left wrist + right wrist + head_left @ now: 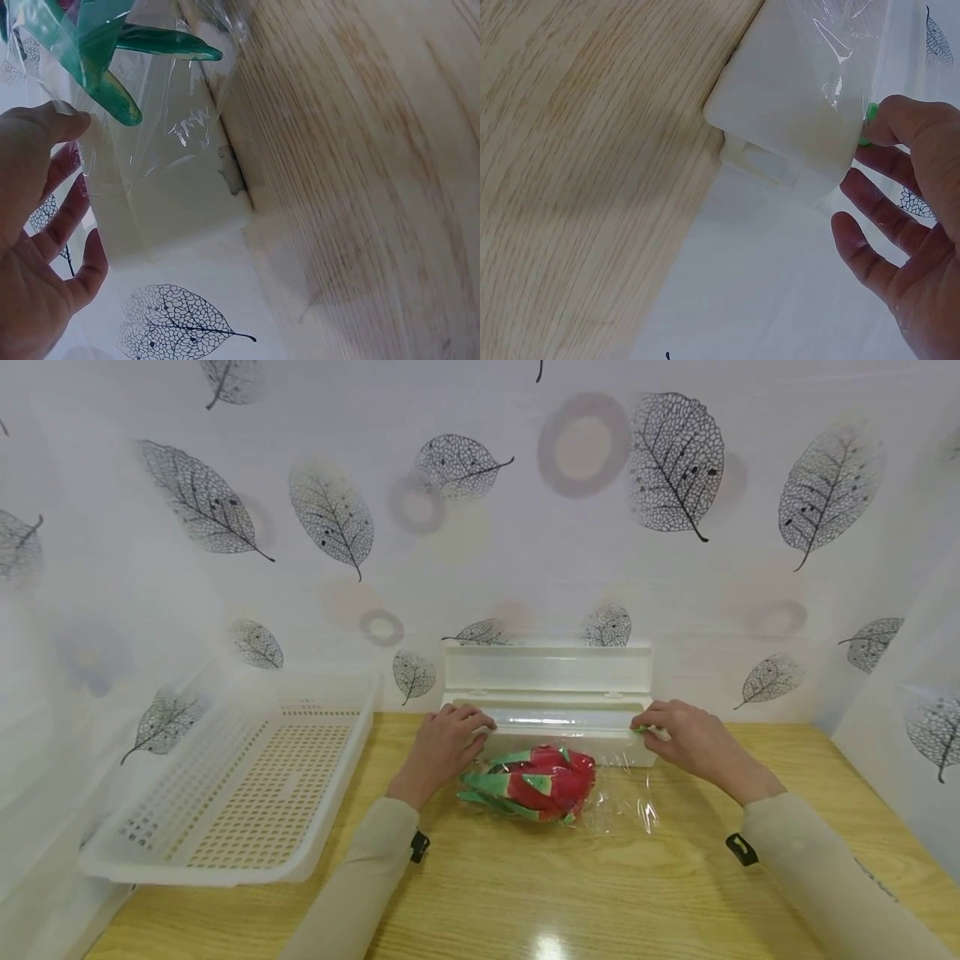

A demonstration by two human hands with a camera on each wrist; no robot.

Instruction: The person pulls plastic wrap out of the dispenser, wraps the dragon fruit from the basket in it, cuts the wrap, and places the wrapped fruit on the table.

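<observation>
A cling film box (570,749) with its lid (547,668) raised stands at the back of the table, a roll of film (558,718) inside. Clear cling film (618,797) runs over its front edge and around a red and green dragon fruit (551,783) lying just before the box. At the box's left end, my left hand (446,743) holds the film at the front rim, thumb in front and fingers behind in the left wrist view. My right hand (693,739) pinches a small green slider (870,124) at the rim's right end.
A white perforated plastic basket (352,785) stands to the left on the wooden table (480,893). Behind everything hangs a pale sheet (510,568) printed with leaves, close to the back of the box.
</observation>
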